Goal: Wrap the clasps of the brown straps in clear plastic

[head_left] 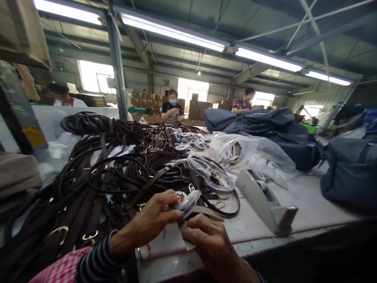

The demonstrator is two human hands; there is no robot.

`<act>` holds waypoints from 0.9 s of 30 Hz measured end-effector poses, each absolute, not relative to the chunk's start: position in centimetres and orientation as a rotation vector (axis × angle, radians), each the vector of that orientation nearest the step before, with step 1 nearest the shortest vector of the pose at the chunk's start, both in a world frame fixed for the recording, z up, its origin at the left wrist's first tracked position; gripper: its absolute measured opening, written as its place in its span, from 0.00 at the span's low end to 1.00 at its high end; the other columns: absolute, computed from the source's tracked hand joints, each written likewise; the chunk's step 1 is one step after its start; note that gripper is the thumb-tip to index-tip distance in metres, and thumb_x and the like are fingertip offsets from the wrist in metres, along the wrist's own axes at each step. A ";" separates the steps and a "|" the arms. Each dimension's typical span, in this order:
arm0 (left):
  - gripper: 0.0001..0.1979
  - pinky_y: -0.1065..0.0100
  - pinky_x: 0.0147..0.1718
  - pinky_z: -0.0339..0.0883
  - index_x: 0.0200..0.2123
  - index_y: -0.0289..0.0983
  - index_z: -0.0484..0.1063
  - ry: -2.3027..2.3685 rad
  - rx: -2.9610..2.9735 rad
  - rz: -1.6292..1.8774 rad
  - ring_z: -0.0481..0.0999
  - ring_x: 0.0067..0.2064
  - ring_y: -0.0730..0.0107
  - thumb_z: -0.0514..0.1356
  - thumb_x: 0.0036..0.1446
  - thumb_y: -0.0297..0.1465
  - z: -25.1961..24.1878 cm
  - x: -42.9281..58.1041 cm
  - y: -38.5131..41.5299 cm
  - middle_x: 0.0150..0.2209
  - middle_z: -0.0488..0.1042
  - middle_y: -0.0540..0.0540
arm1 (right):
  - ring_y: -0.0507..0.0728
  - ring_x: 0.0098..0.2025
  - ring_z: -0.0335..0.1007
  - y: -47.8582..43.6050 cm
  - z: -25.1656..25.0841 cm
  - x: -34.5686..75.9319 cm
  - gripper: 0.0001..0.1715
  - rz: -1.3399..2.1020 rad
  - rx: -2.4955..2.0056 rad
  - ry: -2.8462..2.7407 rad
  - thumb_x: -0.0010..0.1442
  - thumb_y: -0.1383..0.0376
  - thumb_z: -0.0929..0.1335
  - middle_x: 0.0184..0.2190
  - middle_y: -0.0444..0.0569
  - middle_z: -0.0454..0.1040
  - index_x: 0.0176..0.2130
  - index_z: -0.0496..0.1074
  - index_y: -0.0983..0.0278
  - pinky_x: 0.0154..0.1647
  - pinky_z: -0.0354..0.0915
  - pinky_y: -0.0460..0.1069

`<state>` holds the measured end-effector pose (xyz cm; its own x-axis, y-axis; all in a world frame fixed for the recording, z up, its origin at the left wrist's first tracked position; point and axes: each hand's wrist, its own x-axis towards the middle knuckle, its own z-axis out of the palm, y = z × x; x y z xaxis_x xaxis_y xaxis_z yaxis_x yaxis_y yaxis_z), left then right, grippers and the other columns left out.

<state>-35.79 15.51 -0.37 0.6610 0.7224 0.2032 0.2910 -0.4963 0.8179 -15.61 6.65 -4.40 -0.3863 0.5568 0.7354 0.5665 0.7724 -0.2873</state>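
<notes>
My left hand (151, 218) is closed, thumb and fingers pinching a clear-plastic-wrapped strap end (190, 202) with gold-coloured metal hardware in it. Just right of it, my right hand (210, 239) has its fingers curled round a thin tan strip (190, 244) at the table's front edge. What lies under the right fingers is partly hidden. Dark brown straps (141, 173) with gold clips and rings are heaped to the left and beyond both hands. A coiled strap in plastic (210, 171) lies a little past my hands.
A grey tape dispenser (262, 200) stands on the white table (309, 204), right of my hands. Behind it are a crumpled clear plastic bag (250, 151) and blue-grey fabric bags (265, 125). A post (118, 63) rises at the back left. Several people work further off.
</notes>
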 end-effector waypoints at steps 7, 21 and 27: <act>0.07 0.62 0.42 0.60 0.33 0.36 0.69 0.861 2.490 0.549 0.68 0.45 0.59 0.54 0.62 0.22 -4.1 -33.2 12.7 0.41 0.70 0.43 | 0.54 0.41 0.75 6.1 -7.6 -15.5 0.11 0.186 -1.027 -1.977 0.69 0.72 0.65 0.41 0.52 0.75 0.41 0.78 0.63 0.40 0.71 0.45; 0.05 0.61 0.47 0.63 0.37 0.38 0.71 0.646 2.323 0.621 0.70 0.47 0.60 0.55 0.61 0.26 -4.7 -34.8 14.1 0.42 0.71 0.44 | 0.55 0.43 0.74 6.4 -6.8 -16.0 0.13 -0.154 -1.024 -2.159 0.74 0.69 0.62 0.42 0.54 0.78 0.41 0.75 0.64 0.40 0.70 0.47; 0.14 0.65 0.41 0.67 0.47 0.39 0.72 0.656 1.952 0.756 0.77 0.40 0.63 0.56 0.58 0.24 -4.1 -34.6 14.7 0.37 0.79 0.48 | 0.53 0.30 0.69 7.9 -6.4 -15.7 0.14 -0.012 -1.241 -2.193 0.71 0.70 0.64 0.31 0.48 0.73 0.35 0.76 0.64 0.29 0.59 0.46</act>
<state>-34.63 14.68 -4.06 0.6706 0.7011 0.2426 0.1415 -0.4419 0.8858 -15.70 7.94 -6.41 -0.3732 0.7739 0.5116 0.7797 0.5605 -0.2791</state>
